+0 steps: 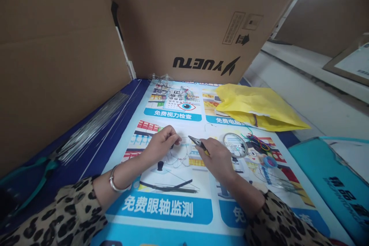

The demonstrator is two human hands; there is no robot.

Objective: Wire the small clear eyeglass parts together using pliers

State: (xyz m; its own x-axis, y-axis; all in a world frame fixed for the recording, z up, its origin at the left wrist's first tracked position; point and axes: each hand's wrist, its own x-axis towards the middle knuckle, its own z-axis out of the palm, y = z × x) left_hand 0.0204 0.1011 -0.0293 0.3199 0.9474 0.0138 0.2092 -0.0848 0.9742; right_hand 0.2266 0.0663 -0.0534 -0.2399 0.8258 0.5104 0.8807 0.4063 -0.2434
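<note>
My left hand [163, 144] is closed in a pinch on a thin wire [186, 150] that loops below and to the right of its fingertips. Wrapped in my right hand [217, 157] are small pliers [198, 144], whose pointed tip faces left, a short way from the left fingertips. Whether the jaws touch the wire cannot be told. Beneath both hands lies a printed poster sheet [158, 234]. A round clear dish [235, 145] with small shiny bits sits just right of the right hand.
Cardboard panels [173, 19] stand behind and at left. Straight wires [95, 127] and teal-handled cutters [43, 173] lie left. A yellow bag [259, 103], coloured cords [259, 142], a blue-capped bottle [269, 162] and a teal package [325, 165] are at right. Tangled wire [184, 93] lies at the back.
</note>
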